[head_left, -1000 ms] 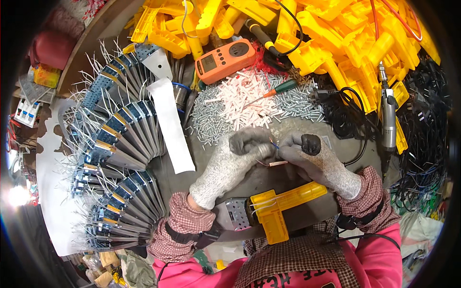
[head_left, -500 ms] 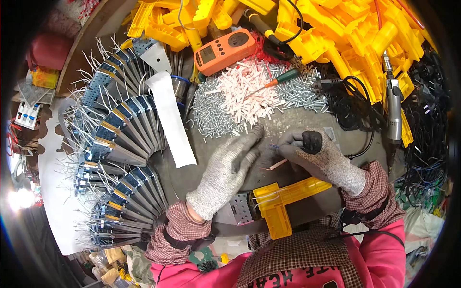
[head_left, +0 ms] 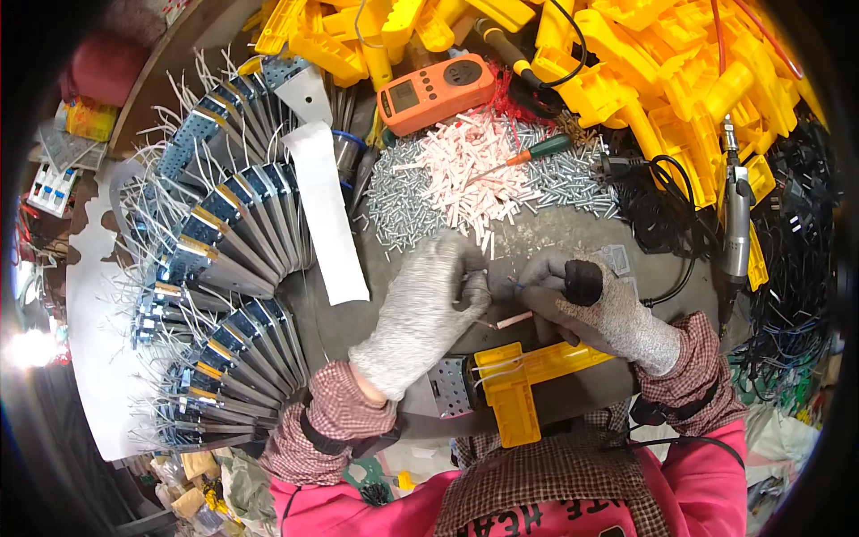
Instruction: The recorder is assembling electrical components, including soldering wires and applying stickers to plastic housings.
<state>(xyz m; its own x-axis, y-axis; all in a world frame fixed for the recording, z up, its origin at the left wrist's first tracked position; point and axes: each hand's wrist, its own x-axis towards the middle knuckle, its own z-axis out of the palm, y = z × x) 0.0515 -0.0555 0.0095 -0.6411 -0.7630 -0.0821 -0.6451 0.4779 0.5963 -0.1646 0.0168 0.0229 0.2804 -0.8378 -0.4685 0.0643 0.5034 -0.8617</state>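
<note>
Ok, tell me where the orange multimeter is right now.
In the head view the orange multimeter lies at the top centre of the bench, just above the pile of white sleeves and below the yellow plastic housings.

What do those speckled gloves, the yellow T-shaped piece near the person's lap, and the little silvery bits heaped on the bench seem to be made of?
Both hands, left hand and right hand, wear gloves that look like knitted fabric: grey speckle, matte, ribbed cuffs. The yellow T-shaped piece seems moulded plastic: uniform colour, smooth faces with a slight sheen. The silvery bits are probably metal, judging by their bright glint, though they are too small to be sure.
</note>
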